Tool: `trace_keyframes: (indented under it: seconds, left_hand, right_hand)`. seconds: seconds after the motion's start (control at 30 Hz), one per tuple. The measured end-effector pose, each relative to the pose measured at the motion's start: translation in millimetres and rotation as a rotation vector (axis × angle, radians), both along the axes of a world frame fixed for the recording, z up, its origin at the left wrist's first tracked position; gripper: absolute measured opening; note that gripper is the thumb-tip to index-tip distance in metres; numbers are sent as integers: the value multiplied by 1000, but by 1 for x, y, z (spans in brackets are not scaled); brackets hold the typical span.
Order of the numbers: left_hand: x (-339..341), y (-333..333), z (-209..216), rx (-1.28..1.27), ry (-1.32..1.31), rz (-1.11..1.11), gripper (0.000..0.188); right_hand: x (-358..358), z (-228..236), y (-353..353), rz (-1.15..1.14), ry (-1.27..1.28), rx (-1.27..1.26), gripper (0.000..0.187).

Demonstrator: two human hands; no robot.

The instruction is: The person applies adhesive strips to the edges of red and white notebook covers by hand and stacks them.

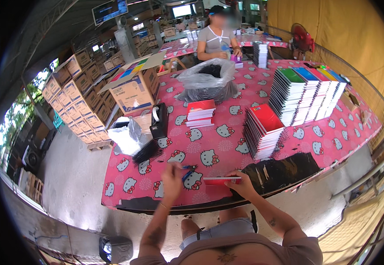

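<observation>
My right hand [243, 186] grips the right end of a thin red notebook [218, 180], held edge-on near the table's front edge. Just left of it, my left hand [171, 173] hovers with blurred fingers; whether they hold anything is unclear. Blue-handled pliers [189, 173] are right beside those fingers, and I cannot tell if the two touch. Beyond my right hand stands a tall stack of red spiral notebooks [264, 130]. A shorter stack of red notebooks [200, 114] sits farther back. Black spiral coils [146, 151] lie by a white plastic bag [128, 137] at the left.
A large plastic bag of black coils [207, 84], a cardboard box [134, 90] and a black case [159, 120] stand on the pink patterned table [223, 145]. Multicoloured notebook stacks [304, 97] rise at right. Across the table a person [218, 37] handles a purple item.
</observation>
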State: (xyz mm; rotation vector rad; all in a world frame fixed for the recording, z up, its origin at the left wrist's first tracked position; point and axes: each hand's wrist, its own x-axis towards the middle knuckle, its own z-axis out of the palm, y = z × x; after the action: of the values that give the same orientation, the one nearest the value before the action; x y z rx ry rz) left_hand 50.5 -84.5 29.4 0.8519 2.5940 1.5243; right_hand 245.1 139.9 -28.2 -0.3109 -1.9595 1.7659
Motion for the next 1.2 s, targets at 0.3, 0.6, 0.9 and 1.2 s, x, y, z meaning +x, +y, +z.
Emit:
trace_keyframes:
  seconds: [0.3,0.6,0.9,1.2]
  left_hand:
    - [85,46,-50,368,-493,-226,58]
    - [56,21,-7,246,208,-68,32]
    - [66,15,-6,108,211,-195,15]
    - [46,15,-10,-28,88,-214,16]
  right_hand:
    - [-3,13,3,161,10,61,26]
    - [-6,0,9,134,-8,144,24]
    - [-9,1,6,108,-50,51,24]
    - [-10,6,4,121,-36,38,22]
